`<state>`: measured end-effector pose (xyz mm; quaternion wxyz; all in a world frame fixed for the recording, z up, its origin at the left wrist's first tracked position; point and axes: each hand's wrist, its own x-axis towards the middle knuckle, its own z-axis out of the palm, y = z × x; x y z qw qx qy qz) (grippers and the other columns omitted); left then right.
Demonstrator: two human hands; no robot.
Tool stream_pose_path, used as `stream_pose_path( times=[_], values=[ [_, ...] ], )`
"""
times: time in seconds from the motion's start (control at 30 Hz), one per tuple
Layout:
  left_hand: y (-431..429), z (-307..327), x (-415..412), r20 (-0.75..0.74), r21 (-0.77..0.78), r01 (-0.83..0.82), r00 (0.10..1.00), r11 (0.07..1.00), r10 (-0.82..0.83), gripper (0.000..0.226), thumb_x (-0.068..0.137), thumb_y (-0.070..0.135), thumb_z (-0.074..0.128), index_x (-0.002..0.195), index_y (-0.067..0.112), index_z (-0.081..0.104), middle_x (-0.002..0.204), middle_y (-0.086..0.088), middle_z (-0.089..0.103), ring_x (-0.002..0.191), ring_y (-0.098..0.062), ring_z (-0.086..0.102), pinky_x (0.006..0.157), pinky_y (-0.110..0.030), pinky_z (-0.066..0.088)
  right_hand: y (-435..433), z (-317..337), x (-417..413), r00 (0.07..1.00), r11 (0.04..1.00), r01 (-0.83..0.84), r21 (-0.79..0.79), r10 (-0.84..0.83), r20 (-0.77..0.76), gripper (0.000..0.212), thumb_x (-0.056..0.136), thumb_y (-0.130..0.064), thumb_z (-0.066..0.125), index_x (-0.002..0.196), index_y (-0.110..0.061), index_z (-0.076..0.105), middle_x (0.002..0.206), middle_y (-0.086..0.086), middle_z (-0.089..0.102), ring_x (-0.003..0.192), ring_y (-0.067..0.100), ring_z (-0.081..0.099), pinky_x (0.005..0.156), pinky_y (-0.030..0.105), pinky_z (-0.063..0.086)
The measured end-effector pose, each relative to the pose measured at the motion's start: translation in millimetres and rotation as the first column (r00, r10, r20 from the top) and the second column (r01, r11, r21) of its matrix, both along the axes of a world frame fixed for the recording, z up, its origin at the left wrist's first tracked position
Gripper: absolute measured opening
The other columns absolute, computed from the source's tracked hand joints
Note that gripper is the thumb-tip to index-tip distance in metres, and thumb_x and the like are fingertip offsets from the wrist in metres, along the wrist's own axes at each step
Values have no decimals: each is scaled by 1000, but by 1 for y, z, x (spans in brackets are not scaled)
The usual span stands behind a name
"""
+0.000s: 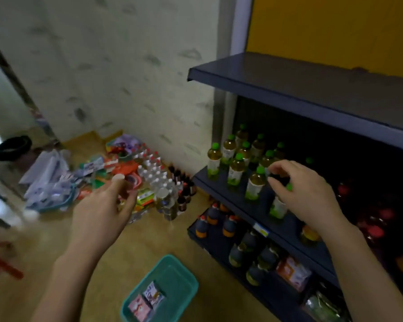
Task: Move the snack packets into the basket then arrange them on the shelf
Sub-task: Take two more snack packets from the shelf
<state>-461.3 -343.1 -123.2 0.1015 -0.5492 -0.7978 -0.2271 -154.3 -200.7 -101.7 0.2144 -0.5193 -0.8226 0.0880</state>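
A teal basket (186, 284) stands on the floor at the bottom centre, with two snack packets (147, 298) lying inside it. My left hand (102, 210) is stretched out over the floor towards the pile of goods, its fingers curled. A white cap shows at its fingertips, and blur hides whether it holds anything. My right hand (305, 191) hovers over the green-capped bottles (235, 170) on the middle shelf (221, 194). Its thumb and fingers are apart, right above one bottle (277, 208).
A pile of packets, clear bottles and brown bottles (149, 177) lies by the wall. The top shelf (312, 89) is bare. The bottom shelf (242, 247) holds dark bottles and packets. A red stool leg (5, 263) is at the left.
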Motion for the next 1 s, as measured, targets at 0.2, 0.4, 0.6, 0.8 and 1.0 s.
stream_pose_path(
  times=[0.2,0.4,0.6,0.8,1.0],
  values=[
    [18,18,55,-55,11,252,966,968,-251,16,85,32,61,82,16,60,72,-6,67,65,-30,64,45,-27,40,-89,7,88,943,943,330,46,-328,-53,24,90,-35,52,113,-30,57,111,-11,59,104,14,56,73,33,49],
    [18,33,130,-28,13,460,888,888,-460,17,85,32,60,87,16,62,71,-8,68,67,-34,65,50,-32,45,-173,11,160,818,818,573,49,-566,-101,26,90,-36,52,114,-31,57,110,-13,60,101,13,58,74,33,50],
    [17,49,221,-70,72,650,760,757,-646,17,86,32,60,90,15,62,73,-1,64,64,-29,63,47,-25,36,-239,19,234,691,687,722,81,-713,-119,27,89,-36,53,115,-29,57,109,-14,60,104,11,58,74,35,52],
    [18,48,318,-157,111,748,663,654,-732,14,85,29,65,82,16,62,65,3,63,56,-22,62,44,-21,32,-283,21,313,599,593,801,83,-792,-117,29,88,-34,55,116,-26,58,109,-12,60,100,12,59,72,34,51],
    [15,42,411,-113,112,758,652,642,-750,13,81,30,66,82,18,62,67,2,64,60,-22,63,47,-24,39,-293,20,393,600,596,800,71,-791,-122,27,87,-34,57,114,-27,60,105,-16,60,101,10,59,75,33,51]
  ],
)
